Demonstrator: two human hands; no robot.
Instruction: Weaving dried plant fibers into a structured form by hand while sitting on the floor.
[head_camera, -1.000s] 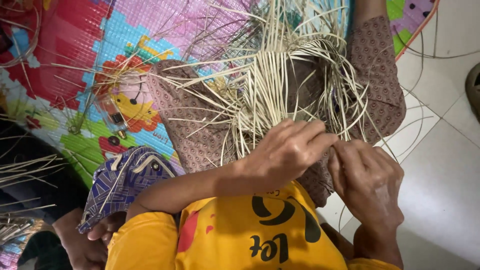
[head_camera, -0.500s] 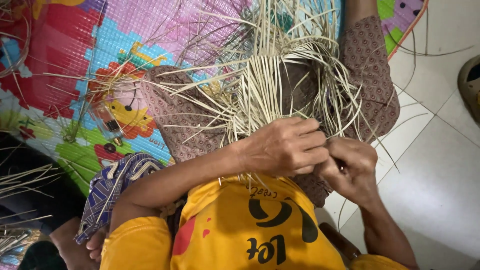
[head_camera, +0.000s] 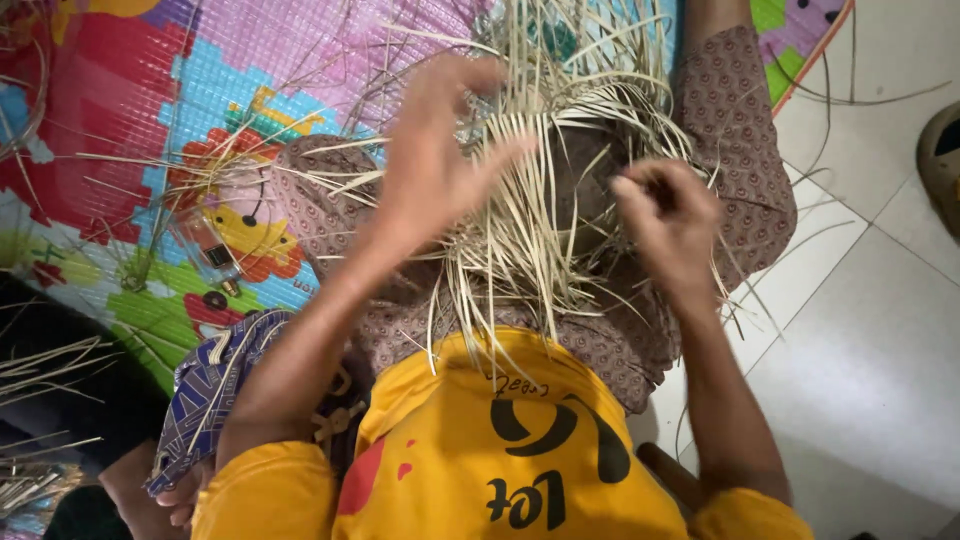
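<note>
The left hand (head_camera: 440, 160) spreads open over the half-woven pale straw strips (head_camera: 520, 200), while the right hand (head_camera: 665, 215) pinches a strand.

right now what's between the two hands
In the head view, pale woven strips fan across the gap between the left hand and right hand, over brown patterned cloth.

Single head-worn view, steeply downward and close, over lap, woven strips (head_camera: 530, 200) and play mat (head_camera: 200, 120)
</note>
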